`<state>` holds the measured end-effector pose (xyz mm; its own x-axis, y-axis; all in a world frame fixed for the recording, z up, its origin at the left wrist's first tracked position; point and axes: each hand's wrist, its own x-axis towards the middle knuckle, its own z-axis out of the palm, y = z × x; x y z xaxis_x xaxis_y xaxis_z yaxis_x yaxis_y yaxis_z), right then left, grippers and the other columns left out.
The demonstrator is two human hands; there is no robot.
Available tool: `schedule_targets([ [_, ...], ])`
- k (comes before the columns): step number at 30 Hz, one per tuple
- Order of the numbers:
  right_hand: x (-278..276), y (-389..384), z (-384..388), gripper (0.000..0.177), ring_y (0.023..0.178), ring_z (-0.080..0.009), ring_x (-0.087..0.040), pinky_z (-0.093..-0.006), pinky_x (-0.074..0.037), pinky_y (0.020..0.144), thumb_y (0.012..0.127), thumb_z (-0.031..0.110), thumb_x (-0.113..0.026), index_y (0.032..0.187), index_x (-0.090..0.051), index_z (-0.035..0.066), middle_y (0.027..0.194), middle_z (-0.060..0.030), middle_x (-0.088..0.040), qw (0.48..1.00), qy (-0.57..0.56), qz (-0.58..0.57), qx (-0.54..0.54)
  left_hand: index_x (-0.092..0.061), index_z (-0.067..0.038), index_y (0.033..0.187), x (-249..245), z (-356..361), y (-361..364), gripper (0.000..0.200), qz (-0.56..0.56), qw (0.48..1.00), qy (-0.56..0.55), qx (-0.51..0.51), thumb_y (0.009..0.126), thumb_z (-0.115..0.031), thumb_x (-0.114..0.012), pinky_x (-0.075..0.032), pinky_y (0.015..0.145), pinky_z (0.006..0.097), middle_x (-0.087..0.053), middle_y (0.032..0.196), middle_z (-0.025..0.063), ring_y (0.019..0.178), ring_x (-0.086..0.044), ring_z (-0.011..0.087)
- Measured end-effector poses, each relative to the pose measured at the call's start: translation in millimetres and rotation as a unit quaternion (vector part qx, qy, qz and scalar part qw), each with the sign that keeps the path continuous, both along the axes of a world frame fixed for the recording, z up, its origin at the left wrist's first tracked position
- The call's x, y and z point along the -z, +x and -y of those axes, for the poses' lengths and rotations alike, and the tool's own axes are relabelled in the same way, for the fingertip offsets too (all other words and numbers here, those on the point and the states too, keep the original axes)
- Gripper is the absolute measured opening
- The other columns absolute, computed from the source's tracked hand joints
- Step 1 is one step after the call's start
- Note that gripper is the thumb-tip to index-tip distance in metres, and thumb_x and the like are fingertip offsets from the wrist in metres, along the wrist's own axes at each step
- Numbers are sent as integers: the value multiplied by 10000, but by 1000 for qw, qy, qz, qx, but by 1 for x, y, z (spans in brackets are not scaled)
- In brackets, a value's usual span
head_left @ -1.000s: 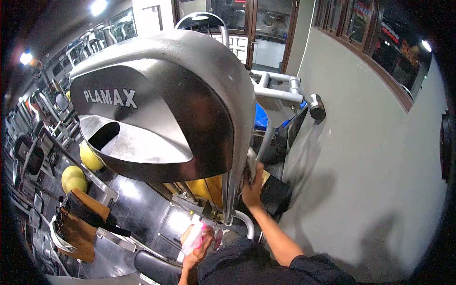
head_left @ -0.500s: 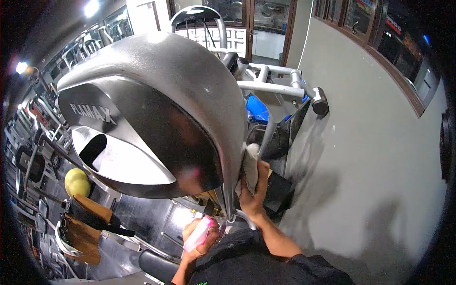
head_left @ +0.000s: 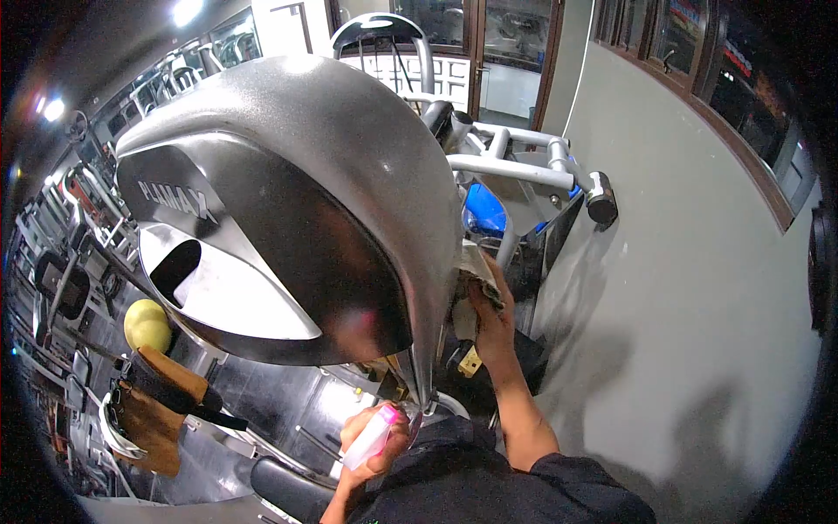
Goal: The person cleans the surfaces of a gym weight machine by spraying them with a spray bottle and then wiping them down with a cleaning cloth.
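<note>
A large gym machine with a grey and black rounded cover (head_left: pixel 349 122) lettered "PLAMAX" fills the middle of the view. On its right side, my right hand (head_left: pixel 496 325) is closed round a pale, dirty-looking cloth (head_left: pixel 480 272), which lies along the cover's edge. Part of the cloth is hidden behind the fingers. Low in front of my body, my left hand (head_left: pixel 353 425) grips a pink-and-white bottle (head_left: pixel 370 444), apparently a spray bottle, held at a tilt below the cover.
A grey wall (head_left: pixel 690 244) runs close along the right, under dark-framed windows. Metal bars with a black end cap (head_left: pixel 601 199) stick out toward it. On the left are a yellow ball (head_left: pixel 147 326), a brown padded seat (head_left: pixel 150 441) and several other machines.
My right hand has moved up and slightly right along the cover's side with the cloth. My left hand stays low with the bottle. The whole view has shifted slightly.
</note>
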<state>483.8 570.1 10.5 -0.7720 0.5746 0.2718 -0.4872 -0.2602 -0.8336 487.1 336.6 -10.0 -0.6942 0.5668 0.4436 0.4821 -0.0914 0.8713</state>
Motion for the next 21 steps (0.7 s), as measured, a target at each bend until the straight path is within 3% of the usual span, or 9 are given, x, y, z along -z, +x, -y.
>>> schedule_targets([
  [2,-17,-7,-1,392,1059,-153,-493,-286,-380,937,901,87,-543,1281,-462,32,1143,-54,-538,969,220,-33,108,-590,-11,775,-5,-2,-3,112,-68,998,7,-9,718,-86,-651,-466,577,304,-608,717,92,606,-591,216],
  [4,27,-11,-4,371,1011,-144,-491,-268,-372,911,895,56,-544,1257,-474,19,1117,-64,-532,976,184,-7,119,-592,-4,774,-1,0,-4,113,-70,997,20,8,708,-71,-656,-476,594,303,-614,725,95,622,-602,220],
  [7,73,0,-12,373,1037,-154,-485,-267,-357,933,902,50,-539,1266,-464,17,1129,-93,-527,949,299,0,95,-600,-6,765,-6,-1,-1,116,-55,998,17,-14,696,-67,-669,-484,605,304,-618,722,95,629,-610,218],
  [10,100,0,-15,394,1127,-173,-465,-286,-346,977,907,57,-538,1289,-445,24,1199,-128,-507,961,277,27,9,-604,-15,760,-4,3,0,114,-48,998,-9,-35,698,-77,-676,-487,602,305,-619,719,98,629,-611,219],
  [12,79,2,-7,397,1166,-195,-448,-303,-345,996,908,49,-529,1292,-432,21,1239,-132,-485,917,369,-11,150,-606,-21,759,-3,4,1,112,-49,997,-44,-34,701,-85,-677,-488,602,305,-620,719,101,630,-613,221],
  [15,24,-13,-8,401,1164,-205,-453,-321,-352,993,902,71,-527,1288,-435,19,1271,-107,-473,977,167,-51,125,-609,-28,760,-4,0,3,116,-47,998,-20,-21,705,-101,-681,-489,599,303,-624,724,99,638,-620,218],
  [19,-98,-44,-10,400,1143,-188,-481,-321,-371,982,880,35,-543,1272,-462,56,1251,-101,-520,949,235,-168,129,-615,-31,771,-2,0,3,129,-33,999,-7,-11,704,-116,-684,-490,602,303,-634,742,94,648,-628,220],
  [20,-114,-60,-20,377,1138,-188,-484,-323,-367,983,897,52,-530,1268,-467,56,1262,-103,-518,911,316,-204,170,-617,-30,774,-2,2,3,135,-38,999,-24,-4,702,-120,-686,-491,603,303,-638,748,92,650,-630,222],
  [21,-132,-60,-17,378,1161,-202,-472,-327,-348,1002,907,77,-518,1281,-466,56,1282,-113,-501,949,246,-179,82,-617,-30,774,-3,2,3,135,-40,999,-23,-4,702,-120,-686,-491,603,303,-638,748,92,650,-630,222],
])
